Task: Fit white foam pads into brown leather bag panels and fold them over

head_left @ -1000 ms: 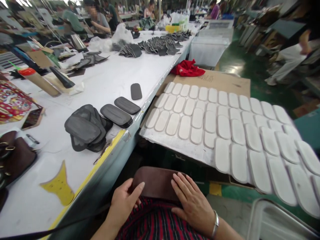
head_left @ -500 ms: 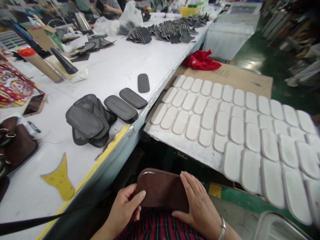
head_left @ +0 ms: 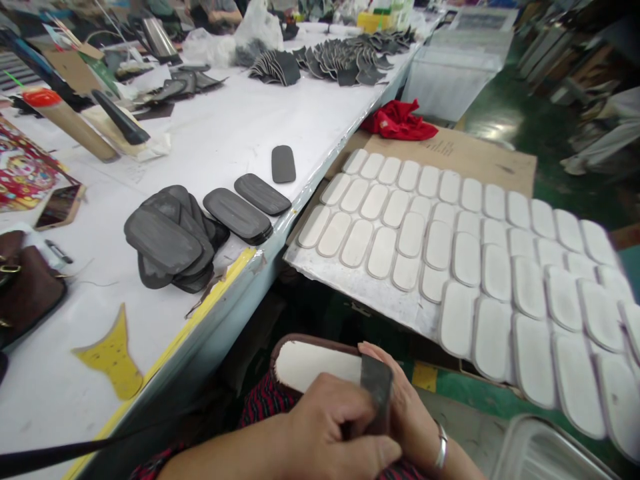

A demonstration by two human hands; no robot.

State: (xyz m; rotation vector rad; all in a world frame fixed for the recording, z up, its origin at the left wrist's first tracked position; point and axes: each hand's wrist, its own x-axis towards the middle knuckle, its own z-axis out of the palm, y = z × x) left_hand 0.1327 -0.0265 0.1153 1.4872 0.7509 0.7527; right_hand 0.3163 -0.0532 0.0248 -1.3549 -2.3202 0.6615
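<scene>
Nearest the camera, striped cloth (head_left: pixel 260 403) covers the lap, and here come 2 bare hands on 1 brown-edged panel (head_left: pixel 320 365), its white face up, just above that lap; the left hand (head_left: pixel 340 417) crosses over in front, fingers bent in against a dark grey piece (head_left: pixel 379 380) that covers the panel's right end, though the fingertips are hidden and I cannot tell whether they pinch it; the right hand (head_left: pixel 413 410) is wrapped round that same end, fingers behind the far edge, a firm hold by the look of it, with a bracelet (head_left: pixel 441 445) at the wrist!

My call on the step: it is work on the panel's right end, dark piece against white face; the next move, I judge, calls for a steady right-hand hold and careful left fingers, so the edges line up without a crease.

Out beyond, a yellow template (head_left: pixel 117 357) lies on the white table (head_left: pixel 210 140); to the right, a board (head_left: pixel 360 293) carries rows of pale pads (head_left: pixel 457 320), some overlapping; back on the table, a loose heap of dark pads (head_left: pixel 165 240), then a neater stack (head_left: pixel 237 213) near the edge; farther, a red cloth (head_left: pixel 400 121) on cardboard (head_left: pixel 485 157); farther again, fanned dark pieces (head_left: pixel 277 68).
</scene>
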